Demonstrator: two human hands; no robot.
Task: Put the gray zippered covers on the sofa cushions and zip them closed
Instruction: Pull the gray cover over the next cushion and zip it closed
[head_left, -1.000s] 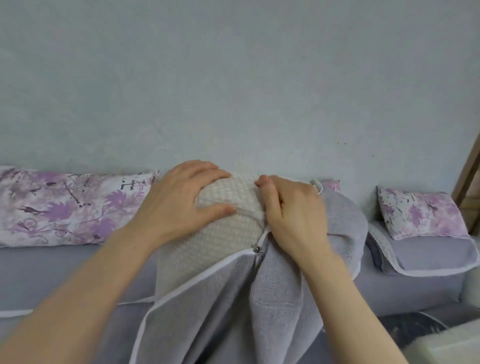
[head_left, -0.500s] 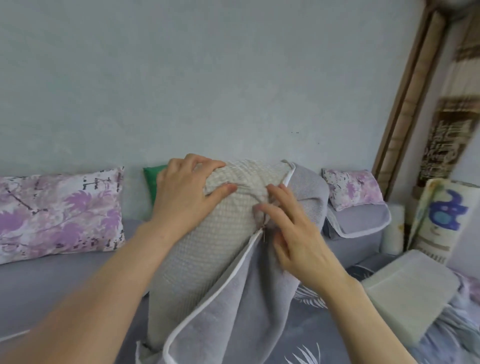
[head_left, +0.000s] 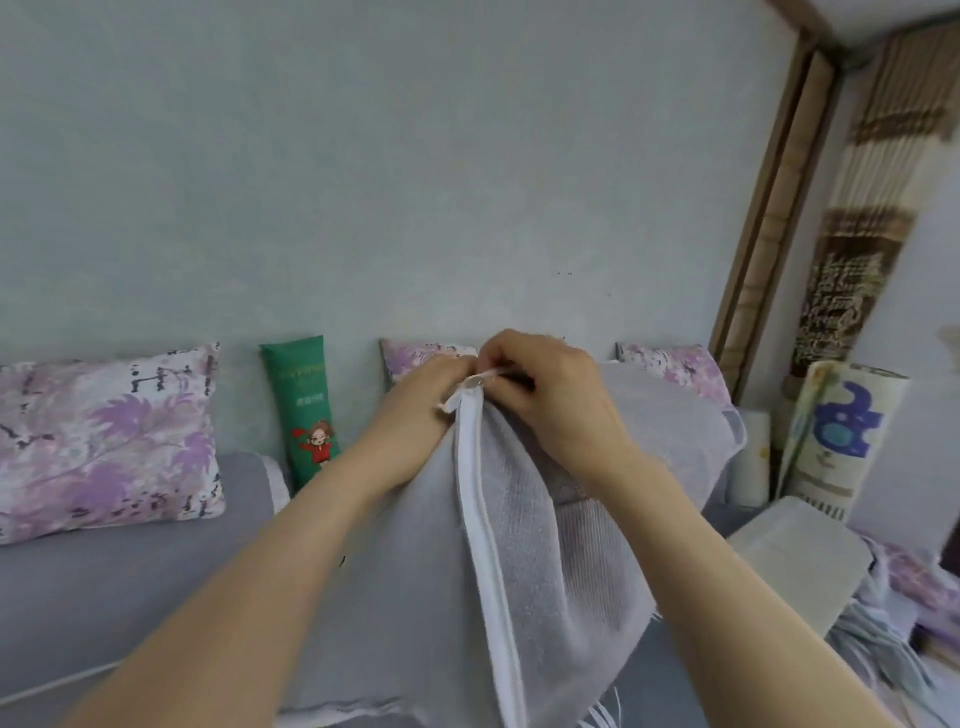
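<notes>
One gray cover (head_left: 405, 571), gray sofa (head_left: 130, 571), perhaps curtain (head_left: 857, 234)

L: open sofa seat (head_left: 130, 561) | rear: green pillow (head_left: 304, 410), floral pillow (head_left: 104, 441) vs wall | R: foam block (head_left: 800, 551) near

We hold the gray cover (head_left: 395, 571) upright before us, its ribbed cloth full and hanging in soft folds. A white zipper (head_left: 485, 519) runs up its middle, closed along all the length we can see. The small metal slider (head_left: 474, 382) sits at the very top, where our left hand (head_left: 421, 410) and right hand (head_left: 556, 400) pinch the cloth.
</notes>
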